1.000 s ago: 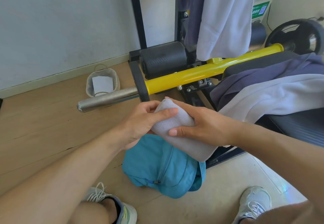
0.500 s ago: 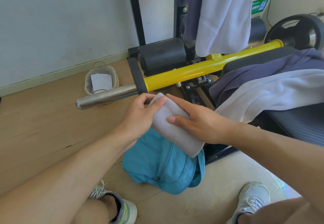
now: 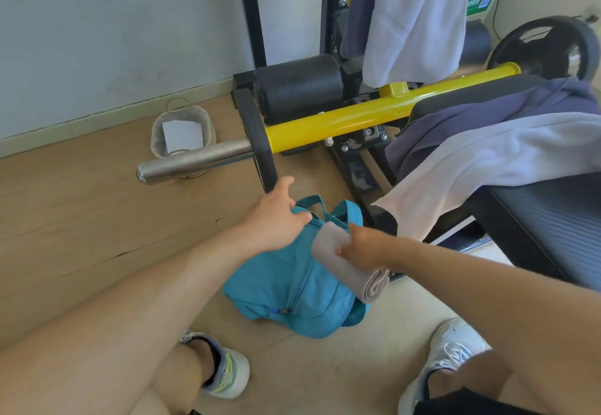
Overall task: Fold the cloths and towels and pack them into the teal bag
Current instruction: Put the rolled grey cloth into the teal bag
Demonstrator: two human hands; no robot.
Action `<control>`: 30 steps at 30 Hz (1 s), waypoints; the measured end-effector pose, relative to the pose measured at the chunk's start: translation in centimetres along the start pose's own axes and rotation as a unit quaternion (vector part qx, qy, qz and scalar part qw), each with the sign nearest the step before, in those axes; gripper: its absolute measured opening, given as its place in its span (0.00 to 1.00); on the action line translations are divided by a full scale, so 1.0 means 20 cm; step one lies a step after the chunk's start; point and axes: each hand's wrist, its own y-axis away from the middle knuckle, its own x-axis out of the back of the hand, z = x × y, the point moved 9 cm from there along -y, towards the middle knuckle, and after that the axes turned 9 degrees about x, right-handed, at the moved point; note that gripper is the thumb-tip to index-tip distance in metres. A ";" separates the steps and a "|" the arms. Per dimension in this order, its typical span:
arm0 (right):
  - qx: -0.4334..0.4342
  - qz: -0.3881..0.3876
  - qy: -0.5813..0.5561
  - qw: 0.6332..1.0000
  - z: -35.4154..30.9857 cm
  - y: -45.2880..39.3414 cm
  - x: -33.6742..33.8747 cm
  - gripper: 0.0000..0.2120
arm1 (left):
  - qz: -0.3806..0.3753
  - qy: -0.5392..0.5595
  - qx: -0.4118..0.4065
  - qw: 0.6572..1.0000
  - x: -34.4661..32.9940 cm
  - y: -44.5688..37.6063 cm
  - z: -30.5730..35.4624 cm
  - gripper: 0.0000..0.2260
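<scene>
Here I see my right hand [image 3: 364, 247] gripping a rolled pale grey towel [image 3: 349, 263], fingers [image 3: 341, 249] wrapped over its middle, the spiral end of the roll pointing toward five o'clock. The roll hangs just above the soft teal fabric bag [image 3: 286, 281], which lies slumped on the wooden floor [image 3: 81, 219] at the centre of my view, its carry handles [image 3: 325, 206] toward twelve o'clock and its zip running down its front. My left hand [image 3: 276, 219] rests on the bag's upper edge at about eleven o'clock from the roll, fingers loosely bent over the fabric; I cannot tell whether they truly pinch it.

At two o'clock from the bag, a white towel [image 3: 487, 157] and a dark blue-grey cloth [image 3: 487, 115] lie draped over the black padded bench [image 3: 553, 206]. Another white towel [image 3: 419, 18] hangs from the black frame at one o'clock, beside a dark cloth [image 3: 359, 8]. A yellow steel bar [image 3: 341, 125] with a silver sleeve [image 3: 195, 161] crosses at twelve o'clock, and a small grey fabric basket [image 3: 182, 135] sits by the wall at eleven o'clock. My two white trainers [image 3: 227, 372] stand at six o'clock.
</scene>
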 end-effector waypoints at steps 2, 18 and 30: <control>-0.042 -0.049 -0.065 0.996 0.06 0.00 -0.18 0.29 | -0.041 -0.066 0.007 0.997 -0.10 0.00 -0.03 0.33; -0.225 -0.078 -0.620 0.747 0.30 0.10 -0.81 0.26 | -0.178 -0.267 0.015 0.947 -0.39 0.01 -0.16 0.41; -0.163 -0.041 -0.664 0.729 0.23 -0.02 -0.77 0.25 | -0.173 -0.311 0.050 0.933 -0.36 -0.04 -0.22 0.25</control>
